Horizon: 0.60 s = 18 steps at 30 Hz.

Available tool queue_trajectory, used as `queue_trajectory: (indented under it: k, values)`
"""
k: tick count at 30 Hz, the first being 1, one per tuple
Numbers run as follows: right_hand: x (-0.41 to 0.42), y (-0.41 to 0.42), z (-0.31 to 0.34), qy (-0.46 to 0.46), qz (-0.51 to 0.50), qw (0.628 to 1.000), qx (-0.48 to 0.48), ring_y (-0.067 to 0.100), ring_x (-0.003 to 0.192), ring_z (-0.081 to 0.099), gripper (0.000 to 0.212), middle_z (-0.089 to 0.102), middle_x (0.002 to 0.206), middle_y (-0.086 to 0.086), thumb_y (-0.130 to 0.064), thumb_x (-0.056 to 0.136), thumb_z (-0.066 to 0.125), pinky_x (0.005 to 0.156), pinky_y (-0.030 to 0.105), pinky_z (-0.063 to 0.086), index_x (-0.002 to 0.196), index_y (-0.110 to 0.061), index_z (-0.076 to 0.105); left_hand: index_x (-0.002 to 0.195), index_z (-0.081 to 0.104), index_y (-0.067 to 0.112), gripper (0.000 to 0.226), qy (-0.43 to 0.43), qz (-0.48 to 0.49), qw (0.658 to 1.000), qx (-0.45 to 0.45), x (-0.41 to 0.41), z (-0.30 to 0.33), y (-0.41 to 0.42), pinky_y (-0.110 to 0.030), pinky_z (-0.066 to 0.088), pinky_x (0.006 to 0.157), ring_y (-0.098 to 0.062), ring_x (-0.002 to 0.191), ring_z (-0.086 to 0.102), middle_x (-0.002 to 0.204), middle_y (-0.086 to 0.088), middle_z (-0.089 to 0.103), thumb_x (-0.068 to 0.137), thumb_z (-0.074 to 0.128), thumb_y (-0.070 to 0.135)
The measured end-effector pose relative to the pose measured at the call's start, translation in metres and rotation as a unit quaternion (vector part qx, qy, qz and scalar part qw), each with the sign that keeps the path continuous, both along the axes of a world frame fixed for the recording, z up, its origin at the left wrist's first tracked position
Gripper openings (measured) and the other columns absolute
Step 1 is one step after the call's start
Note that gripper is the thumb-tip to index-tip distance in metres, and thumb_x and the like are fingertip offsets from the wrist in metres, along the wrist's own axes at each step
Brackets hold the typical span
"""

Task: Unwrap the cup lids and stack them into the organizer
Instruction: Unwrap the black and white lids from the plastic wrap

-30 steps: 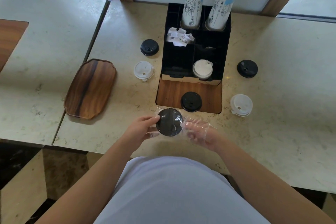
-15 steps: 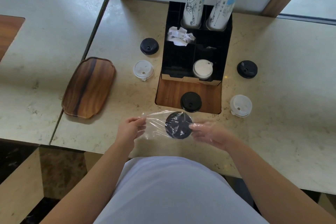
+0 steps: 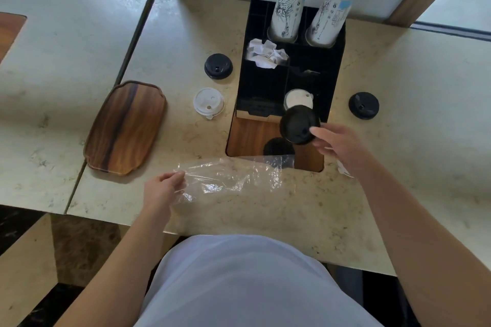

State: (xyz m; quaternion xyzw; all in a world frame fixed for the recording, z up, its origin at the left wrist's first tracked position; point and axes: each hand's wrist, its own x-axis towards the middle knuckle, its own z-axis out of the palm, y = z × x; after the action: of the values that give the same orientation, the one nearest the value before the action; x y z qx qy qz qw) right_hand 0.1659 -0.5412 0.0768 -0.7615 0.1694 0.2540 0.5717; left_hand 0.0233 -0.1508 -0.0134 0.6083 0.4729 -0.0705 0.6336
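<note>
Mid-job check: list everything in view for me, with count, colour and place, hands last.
Organizer: one, black, back centre of the table.
Paper cups: two stacks, white printed, upside down in the organizer's back slots.
Crumpled paper: one, white, left middle compartment.
White lids: two seen, one left of the organizer, one in its front right compartment.
Black lids: four, one left, one right, one on the wood inset, one held.
Wood inset: one, brown, in front of the organizer.
Tray: one, brown wood, far left.
Wrap: one, clear, near edge.
Left hand: pinches the wrap.
Right hand: holds a black lid over the organizer's front.
</note>
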Motion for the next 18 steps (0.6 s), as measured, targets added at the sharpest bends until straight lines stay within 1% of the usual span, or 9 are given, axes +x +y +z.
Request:
queue_trajectory:
  k: [2, 4, 7, 9, 12, 13, 15, 17, 18]
  values:
    - [0.016, 0.019, 0.004, -0.024, 0.03, 0.999, -0.01, 0.008, 0.09, 0.073, 0.019, 0.078, 0.097, -0.001, -0.042, 0.091, 0.071, 0.073, 0.018, 0.057, 0.105, -0.03, 0.076, 0.097, 0.072, 0.002, 0.016, -0.001, -0.012, 1.0, -0.019, 0.003, 0.0, -0.004, -0.03, 0.051, 0.063, -0.017, 0.068, 0.066, 0.076, -0.007, 0.069, 0.089, 0.076, 0.015]
    - [0.032, 0.039, 0.002, -0.058, 0.042, 0.997, -0.022, 0.008, 0.091, 0.073, 0.017, 0.077, 0.095, -0.004, -0.042, 0.089, 0.073, 0.068, 0.014, 0.056, 0.103, -0.033, 0.073, 0.097, 0.072, 0.001, 0.016, -0.002, -0.02, 0.999, -0.034, 0.005, 0.0, -0.009, -0.029, 0.05, 0.064, -0.017, 0.067, 0.066, 0.076, -0.008, 0.07, 0.089, 0.076, 0.014]
    - [0.054, 0.067, -0.005, -0.164, 0.072, 0.976, -0.121, 0.004, 0.088, 0.07, 0.025, 0.073, 0.095, -0.015, -0.045, 0.085, 0.075, 0.073, 0.014, 0.052, 0.107, -0.032, 0.072, 0.094, 0.073, 0.002, 0.014, -0.005, -0.033, 0.999, -0.04, 0.009, 0.001, -0.015, -0.03, 0.051, 0.069, -0.019, 0.068, 0.067, 0.077, -0.008, 0.071, 0.089, 0.076, 0.015]
    - [0.069, 0.081, -0.011, -0.237, 0.1, 0.946, -0.195, -0.001, 0.089, 0.066, 0.036, 0.07, 0.098, -0.016, -0.047, 0.085, 0.074, 0.079, 0.017, 0.052, 0.114, -0.025, 0.071, 0.09, 0.073, 0.004, 0.012, -0.003, -0.044, 0.998, -0.036, 0.012, 0.003, -0.018, -0.03, 0.05, 0.067, -0.019, 0.069, 0.067, 0.076, -0.007, 0.072, 0.09, 0.075, 0.016]
    - [0.087, 0.097, -0.022, -0.294, 0.179, 0.882, -0.32, 0.012, 0.089, 0.067, 0.046, 0.067, 0.112, -0.004, -0.047, 0.086, 0.071, 0.085, 0.041, 0.057, 0.124, -0.021, 0.065, 0.084, 0.073, 0.006, 0.013, 0.004, -0.05, 0.999, -0.021, 0.012, 0.002, -0.022, -0.025, 0.046, 0.06, -0.015, 0.063, 0.067, 0.072, -0.004, 0.072, 0.09, 0.074, 0.018]
    - [0.09, 0.101, -0.026, -0.301, 0.211, 0.858, -0.36, 0.016, 0.089, 0.068, 0.05, 0.064, 0.118, -0.001, -0.047, 0.087, 0.07, 0.082, 0.043, 0.057, 0.128, -0.02, 0.063, 0.084, 0.073, 0.005, 0.014, 0.007, -0.046, 0.999, -0.02, 0.012, 0.002, -0.023, -0.026, 0.045, 0.06, -0.014, 0.062, 0.066, 0.072, -0.004, 0.071, 0.09, 0.074, 0.018]
    - [0.096, 0.105, -0.034, -0.324, 0.264, 0.812, -0.407, 0.023, 0.092, 0.068, 0.052, 0.061, 0.124, 0.003, -0.043, 0.088, 0.071, 0.073, 0.037, 0.054, 0.131, -0.017, 0.06, 0.084, 0.073, 0.004, 0.016, 0.014, -0.035, 0.999, -0.022, 0.012, 0.0, -0.022, -0.029, 0.043, 0.062, -0.015, 0.061, 0.064, 0.072, -0.006, 0.071, 0.09, 0.073, 0.018]
    - [0.101, 0.107, -0.041, -0.358, 0.3, 0.772, -0.431, 0.027, 0.093, 0.066, 0.047, 0.059, 0.121, 0.006, -0.035, 0.087, 0.074, 0.063, 0.032, 0.043, 0.127, -0.014, 0.061, 0.085, 0.074, 0.003, 0.018, 0.025, -0.029, 0.999, -0.021, 0.015, -0.002, -0.018, -0.031, 0.043, 0.063, -0.017, 0.063, 0.062, 0.071, -0.005, 0.071, 0.09, 0.074, 0.02]
    - [0.104, 0.108, -0.044, -0.369, 0.315, 0.756, -0.439, 0.028, 0.092, 0.066, 0.044, 0.059, 0.119, 0.007, -0.031, 0.086, 0.075, 0.06, 0.032, 0.041, 0.123, -0.013, 0.061, 0.086, 0.075, 0.003, 0.019, 0.03, -0.027, 0.999, -0.021, 0.017, -0.002, -0.017, -0.033, 0.044, 0.065, -0.019, 0.065, 0.062, 0.072, -0.006, 0.072, 0.089, 0.074, 0.021]
